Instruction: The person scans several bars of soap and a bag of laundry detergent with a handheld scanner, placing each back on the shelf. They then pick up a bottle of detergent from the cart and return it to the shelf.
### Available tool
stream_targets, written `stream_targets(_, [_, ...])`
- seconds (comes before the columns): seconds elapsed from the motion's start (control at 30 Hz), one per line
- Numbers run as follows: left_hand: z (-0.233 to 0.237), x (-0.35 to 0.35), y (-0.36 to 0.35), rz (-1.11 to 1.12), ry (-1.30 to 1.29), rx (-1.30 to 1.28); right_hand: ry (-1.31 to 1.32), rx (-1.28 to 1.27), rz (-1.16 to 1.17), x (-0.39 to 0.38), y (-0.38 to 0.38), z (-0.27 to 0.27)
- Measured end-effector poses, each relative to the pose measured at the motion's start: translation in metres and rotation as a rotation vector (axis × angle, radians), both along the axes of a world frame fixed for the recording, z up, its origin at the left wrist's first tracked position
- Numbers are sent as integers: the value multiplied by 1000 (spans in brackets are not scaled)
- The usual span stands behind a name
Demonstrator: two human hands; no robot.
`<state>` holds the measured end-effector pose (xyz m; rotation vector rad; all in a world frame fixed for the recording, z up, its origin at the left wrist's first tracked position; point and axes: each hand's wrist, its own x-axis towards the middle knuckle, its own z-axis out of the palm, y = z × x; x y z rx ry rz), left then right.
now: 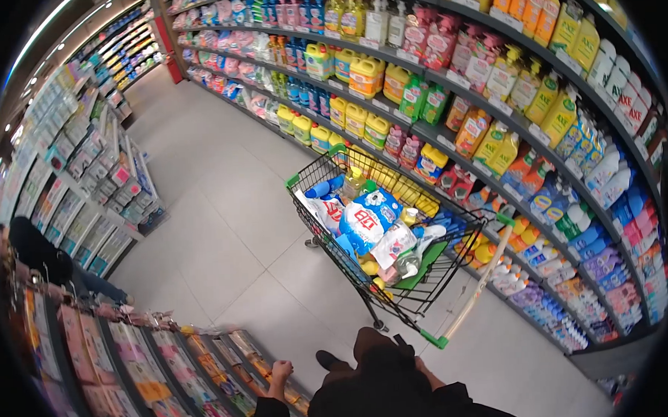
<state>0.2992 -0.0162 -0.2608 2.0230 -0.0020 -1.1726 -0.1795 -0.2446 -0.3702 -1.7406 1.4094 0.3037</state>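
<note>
The left hand (281, 370) hangs beside the body with its fingers curled in loosely; no grip on anything shows, and the bend looks like a relaxed one. The right hand (422, 366) is mostly hidden by the dark clothing, so whether it is spread, closed or pinching something I cannot tell; it is near the handle end of the cart but apart from it. The wire cart (441, 342) stands just ahead, and its pale handle (472, 295) bears neither hand, so it probably rests on its wheels unaided. Inside, a big blue-and-white bag (370, 220) leans over other goods, perhaps because the load below is too uneven for it to lie flat. A smaller white pack (394, 244) lies against it, with a clear bottle (408, 265) tipped beside it towards the handle, where loose packing seems to leave it free to lean. A blue container (324, 187) lies near the far end. The cart stands close alongside the long shelving (447, 78), likely to keep its bottles within reach; they are upright in rows, grouped by kind, presumably so labels face out. Across the floor (223, 205), another person in dark clothing (37, 247) stands beside the left-hand racks (75, 170).
</note>
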Motion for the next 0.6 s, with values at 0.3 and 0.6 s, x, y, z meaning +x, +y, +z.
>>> stream_targets(0.3, [45, 23, -194, -210, -261, -339, -14, 4, -334, 33, 35, -10])
stream_targets(0.6, [135, 49, -451, -720, -483, -620, -373, 265, -706, 141, 53, -25])
